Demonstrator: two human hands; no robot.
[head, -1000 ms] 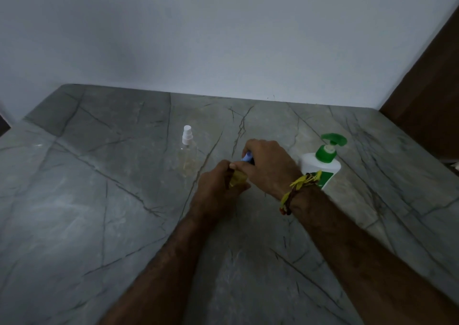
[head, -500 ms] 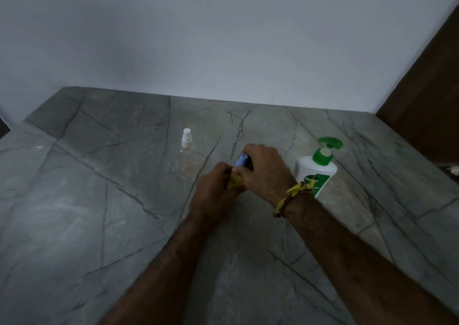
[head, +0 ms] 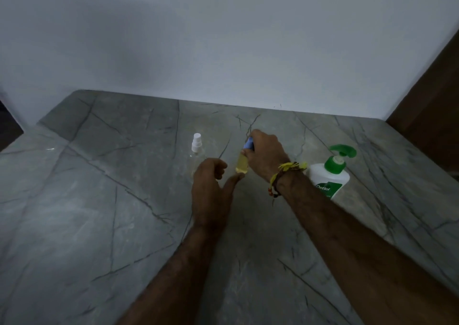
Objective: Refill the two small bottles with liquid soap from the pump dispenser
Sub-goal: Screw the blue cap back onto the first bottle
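Note:
A small clear bottle of yellowish liquid with a blue cap stands at the middle of the grey marble counter. My right hand grips its cap and neck from above. My left hand is beside it with the fingers loosened; only the thumb tip touches the bottle's base. A second small clear bottle with a white spray cap stands just left of my left hand. The white pump dispenser with a green pump head stands to the right, behind my right wrist.
A pale wall runs along the counter's far edge. A dark brown wooden panel rises at the right. The counter's left edge drops off at a dark gap.
My left hand has let go of the yellow bottle and opened, drawing back to the left. My right hand keeps its grip on the cap, and more of the bottle now shows.

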